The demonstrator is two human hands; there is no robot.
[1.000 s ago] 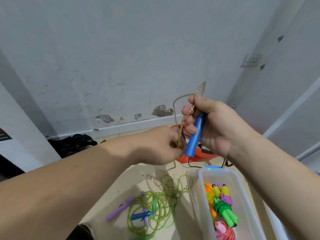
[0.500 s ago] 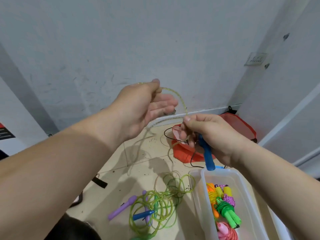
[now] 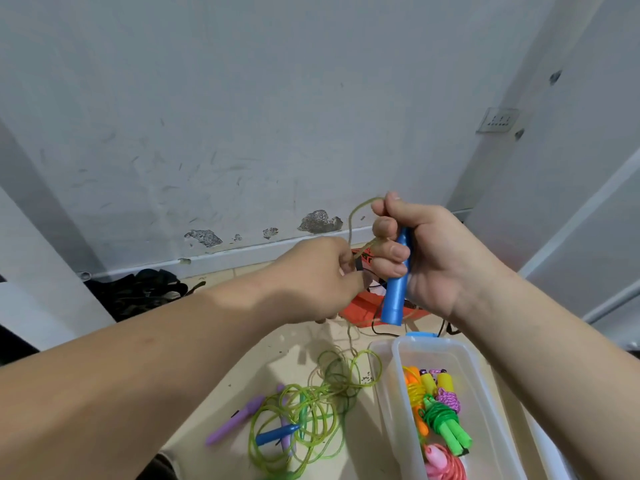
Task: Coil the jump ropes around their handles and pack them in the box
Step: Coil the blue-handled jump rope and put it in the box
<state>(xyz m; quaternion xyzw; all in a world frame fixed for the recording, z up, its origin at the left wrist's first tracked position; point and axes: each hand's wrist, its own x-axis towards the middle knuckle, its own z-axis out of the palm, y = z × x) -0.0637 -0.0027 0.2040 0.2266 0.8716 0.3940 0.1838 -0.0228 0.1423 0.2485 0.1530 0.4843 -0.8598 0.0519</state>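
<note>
Bare floor (image 3: 298, 355) meets wall (image 3: 242, 116); right hand (image 3: 436, 258) fingers clamp blue handle (image 3: 394, 299) above box (image 3: 450, 341) rim, left hand (image 3: 318, 278) pinches rope (image 3: 351, 223).

Scuffed grey wall (image 3: 242, 98) meeting a beige floor (image 3: 294, 355).
Flaked paint patches (image 3: 320, 221) above the baseboard (image 3: 242, 252); socket (image 3: 497, 120) high right; black cloth (image 3: 138, 292) left; orange bag (image 3: 356, 306) and black cable (image 3: 377, 329) centre.

**Your colours, read from the box**

Above the clear box (image 3: 396, 362), with its blue clip (image 3: 420, 335), you hold a blue handle (image 3: 394, 292) and an olive-green rope (image 3: 356, 216). Left of the box lies a lime tangle (image 3: 311, 410) with a lilac handle (image 3: 235, 424) and a second blue handle (image 3: 277, 434). Inside the box are an orange handle (image 3: 410, 374), a yellow handle (image 3: 445, 379), a purple-and-white speckled cord (image 3: 448, 400), a green bundle (image 3: 446, 424) and a pink coil (image 3: 446, 465). Beyond the box is a red bag (image 3: 360, 304).
</note>
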